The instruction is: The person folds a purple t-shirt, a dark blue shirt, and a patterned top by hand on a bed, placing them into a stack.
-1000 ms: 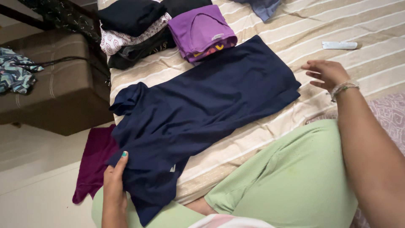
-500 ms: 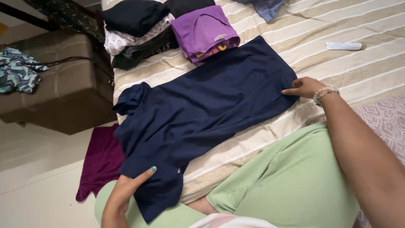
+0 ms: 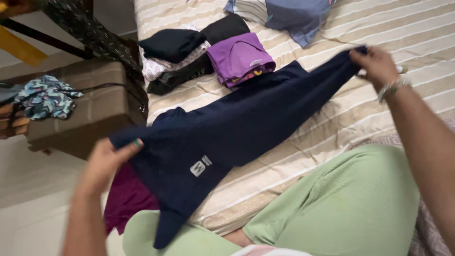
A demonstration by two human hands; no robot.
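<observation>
Hands gripping soft navy shirt (image 3: 246, 128) stretched diagonally across frame, left hand (image 3: 106, 161) pinching lower-left end, right hand (image 3: 377, 64) pinching upper-right end, above ribbed striped beige bedsheet (image 3: 417, 33).

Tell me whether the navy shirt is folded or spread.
Folded lengthwise: the navy shirt is a narrow band stretched between the left hand and right hand.

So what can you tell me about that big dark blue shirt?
The dark blue shirt looks like soft, thin cloth with a small white patch near one end. It is stretched slantwise over the striped bed, partly lifted. The left hand grips its near end; the right hand grips its far end.
</observation>
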